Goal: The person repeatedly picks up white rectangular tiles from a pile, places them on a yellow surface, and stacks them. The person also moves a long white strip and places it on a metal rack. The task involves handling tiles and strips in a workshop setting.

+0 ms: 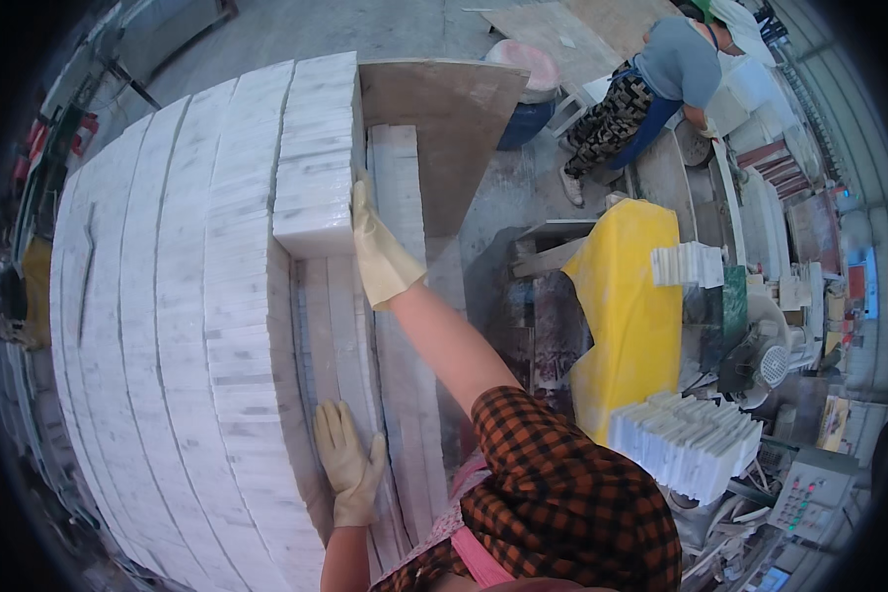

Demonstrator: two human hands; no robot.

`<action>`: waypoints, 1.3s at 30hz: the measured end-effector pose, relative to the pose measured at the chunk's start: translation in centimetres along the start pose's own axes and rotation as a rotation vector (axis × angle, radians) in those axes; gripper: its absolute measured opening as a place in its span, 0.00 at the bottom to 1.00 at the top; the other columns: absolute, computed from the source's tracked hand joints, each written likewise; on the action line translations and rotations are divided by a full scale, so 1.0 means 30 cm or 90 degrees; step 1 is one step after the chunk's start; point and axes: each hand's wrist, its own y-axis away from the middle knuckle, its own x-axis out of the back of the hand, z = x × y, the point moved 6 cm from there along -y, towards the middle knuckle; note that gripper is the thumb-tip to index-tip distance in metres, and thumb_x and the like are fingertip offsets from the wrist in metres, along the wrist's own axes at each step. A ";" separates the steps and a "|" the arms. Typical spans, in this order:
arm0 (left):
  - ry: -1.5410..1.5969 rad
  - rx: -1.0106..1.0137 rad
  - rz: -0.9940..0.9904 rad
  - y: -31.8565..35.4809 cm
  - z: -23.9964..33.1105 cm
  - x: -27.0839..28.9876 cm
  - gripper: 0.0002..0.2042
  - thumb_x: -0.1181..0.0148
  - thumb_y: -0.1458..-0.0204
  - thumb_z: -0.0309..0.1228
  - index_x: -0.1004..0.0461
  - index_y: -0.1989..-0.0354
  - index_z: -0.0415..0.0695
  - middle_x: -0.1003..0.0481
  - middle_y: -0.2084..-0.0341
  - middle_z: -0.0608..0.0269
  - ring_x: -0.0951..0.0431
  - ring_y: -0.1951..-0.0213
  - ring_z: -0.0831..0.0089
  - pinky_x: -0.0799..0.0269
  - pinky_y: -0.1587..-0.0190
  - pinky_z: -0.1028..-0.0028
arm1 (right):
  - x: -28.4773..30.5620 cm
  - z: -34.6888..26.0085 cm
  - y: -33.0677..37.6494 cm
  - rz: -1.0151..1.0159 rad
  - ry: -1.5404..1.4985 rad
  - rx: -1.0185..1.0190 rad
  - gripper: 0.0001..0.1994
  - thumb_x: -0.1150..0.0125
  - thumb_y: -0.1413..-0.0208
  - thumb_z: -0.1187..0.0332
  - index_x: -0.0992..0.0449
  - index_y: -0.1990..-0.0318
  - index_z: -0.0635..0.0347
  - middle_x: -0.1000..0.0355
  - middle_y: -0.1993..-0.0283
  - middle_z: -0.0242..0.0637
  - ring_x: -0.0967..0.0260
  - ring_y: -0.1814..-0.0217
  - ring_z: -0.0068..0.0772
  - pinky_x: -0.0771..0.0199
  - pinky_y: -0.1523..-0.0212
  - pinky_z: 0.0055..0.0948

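Left of the frame's upper centre, the right hand (377, 252) rests straight, ungripping fingers against white tiles (316, 138); below, toward lower centre, the left hand (350, 466) lies open over grey strips (342, 335).

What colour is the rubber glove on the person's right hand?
Pale yellow rubber glove, best seen in the head view.

Upper centre: cream-gloved right hand (380, 247) is being held against the right side of a white slab stack (316, 158). Lower centre: cream-gloved left hand (352, 464) is being held, palm down, over grey-white strips (343, 316); contact cannot be told. Left half is being filled by white slab rows (158, 326). Right: yellow sheet (631, 316) is being flanked by two tile piles (686, 449). Upper right: a bench (664, 183) is being leaned over by a co-worker (679, 67).
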 end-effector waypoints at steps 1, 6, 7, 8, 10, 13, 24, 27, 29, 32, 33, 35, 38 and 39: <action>0.002 0.003 -0.005 0.002 0.000 -0.002 0.39 0.34 0.50 0.36 0.41 0.32 0.28 0.43 0.31 0.33 0.46 0.29 0.36 0.51 0.26 0.49 | -0.002 0.010 -0.002 0.002 -0.014 -0.007 0.35 0.73 0.26 0.47 0.61 0.21 0.60 0.68 0.16 0.44 0.73 0.14 0.38 0.70 0.19 0.36; 0.009 0.014 -0.009 0.005 -0.005 -0.001 0.38 0.36 0.48 0.36 0.41 0.31 0.29 0.43 0.30 0.34 0.47 0.28 0.38 0.52 0.25 0.50 | -0.004 0.027 -0.010 0.071 -0.570 -0.106 0.34 0.73 0.28 0.50 0.60 0.21 0.60 0.69 0.16 0.44 0.74 0.14 0.40 0.70 0.19 0.42; 0.005 0.010 -0.009 0.005 -0.005 -0.001 0.38 0.36 0.48 0.36 0.41 0.31 0.29 0.43 0.30 0.34 0.47 0.28 0.39 0.52 0.25 0.51 | -0.007 0.016 -0.004 0.081 -0.804 -0.137 0.34 0.73 0.28 0.51 0.60 0.21 0.61 0.69 0.16 0.44 0.74 0.14 0.40 0.70 0.19 0.44; 0.004 0.003 0.008 0.007 -0.004 0.005 0.38 0.36 0.47 0.36 0.41 0.31 0.29 0.43 0.30 0.35 0.47 0.28 0.40 0.52 0.25 0.51 | -0.011 -0.007 0.005 0.087 -1.149 -0.174 0.34 0.73 0.28 0.51 0.60 0.21 0.61 0.69 0.16 0.44 0.74 0.14 0.41 0.70 0.19 0.45; 0.005 -0.001 0.018 0.011 -0.001 0.008 0.37 0.36 0.47 0.35 0.42 0.30 0.30 0.43 0.29 0.36 0.47 0.27 0.41 0.52 0.25 0.52 | -0.003 -0.054 0.043 0.146 -1.830 -0.258 0.34 0.73 0.29 0.53 0.60 0.21 0.61 0.69 0.16 0.44 0.75 0.14 0.42 0.70 0.20 0.47; 0.004 -0.002 0.036 0.014 0.011 0.013 0.37 0.36 0.46 0.35 0.42 0.30 0.32 0.43 0.29 0.38 0.47 0.27 0.42 0.53 0.25 0.52 | 0.088 -0.027 0.126 0.223 -1.532 -0.156 0.32 0.71 0.29 0.53 0.56 0.23 0.61 0.65 0.19 0.44 0.70 0.16 0.41 0.67 0.21 0.48; -0.037 -0.098 0.145 0.041 -0.027 -0.023 0.34 0.39 0.42 0.34 0.41 0.29 0.34 0.41 0.29 0.39 0.47 0.26 0.44 0.52 0.25 0.55 | 0.460 0.376 0.725 0.260 -0.049 -0.003 0.23 0.56 0.26 0.50 0.27 0.40 0.58 0.23 0.50 0.32 0.35 0.39 0.23 0.43 0.32 0.29; -0.080 -0.123 0.192 0.029 -0.012 -0.019 0.30 0.41 0.41 0.34 0.38 0.31 0.33 0.38 0.32 0.39 0.43 0.28 0.43 0.50 0.26 0.54 | 0.497 0.427 0.886 0.259 -0.025 0.020 0.22 0.55 0.26 0.51 0.26 0.41 0.58 0.22 0.55 0.32 0.34 0.43 0.23 0.44 0.32 0.28; -0.160 -0.211 0.238 0.046 0.048 -0.002 0.27 0.41 0.40 0.33 0.34 0.34 0.32 0.35 0.34 0.38 0.40 0.30 0.43 0.49 0.26 0.54 | 0.506 0.466 0.992 0.232 -0.050 0.007 0.22 0.55 0.27 0.52 0.27 0.39 0.58 0.23 0.56 0.34 0.31 0.50 0.24 0.37 0.39 0.28; -0.402 -0.361 0.317 0.171 0.170 0.014 0.23 0.39 0.42 0.31 0.29 0.40 0.31 0.29 0.40 0.38 0.35 0.33 0.43 0.45 0.27 0.53 | 0.528 0.507 1.211 0.198 -0.027 0.097 0.22 0.55 0.27 0.54 0.27 0.39 0.60 0.23 0.60 0.35 0.29 0.52 0.25 0.36 0.40 0.29; -0.377 -0.354 0.321 0.256 0.183 0.028 0.23 0.38 0.42 0.31 0.29 0.40 0.31 0.29 0.40 0.39 0.35 0.33 0.44 0.44 0.28 0.53 | 0.525 0.534 1.317 0.207 0.020 0.124 0.21 0.54 0.27 0.55 0.27 0.39 0.60 0.23 0.61 0.36 0.29 0.53 0.26 0.35 0.40 0.30; -0.305 -0.397 0.412 0.441 0.240 0.057 0.23 0.37 0.43 0.30 0.29 0.40 0.31 0.28 0.40 0.41 0.34 0.33 0.45 0.43 0.28 0.53 | 0.580 0.520 1.507 0.211 0.139 0.244 0.21 0.53 0.28 0.56 0.27 0.40 0.62 0.23 0.63 0.36 0.28 0.54 0.27 0.34 0.41 0.31; -0.286 -0.384 0.423 0.757 0.238 0.076 0.26 0.36 0.44 0.31 0.30 0.38 0.33 0.28 0.40 0.44 0.34 0.33 0.46 0.41 0.29 0.54 | 0.613 0.534 1.827 0.208 0.409 0.349 0.19 0.49 0.35 0.68 0.29 0.39 0.64 0.23 0.59 0.39 0.28 0.50 0.34 0.33 0.40 0.35; -0.278 -0.331 0.400 0.838 0.205 0.079 0.26 0.36 0.44 0.32 0.30 0.38 0.33 0.28 0.39 0.44 0.34 0.33 0.46 0.41 0.29 0.54 | 0.628 0.537 1.919 0.199 0.518 0.352 0.20 0.47 0.39 0.72 0.31 0.39 0.64 0.24 0.58 0.40 0.28 0.48 0.37 0.33 0.39 0.36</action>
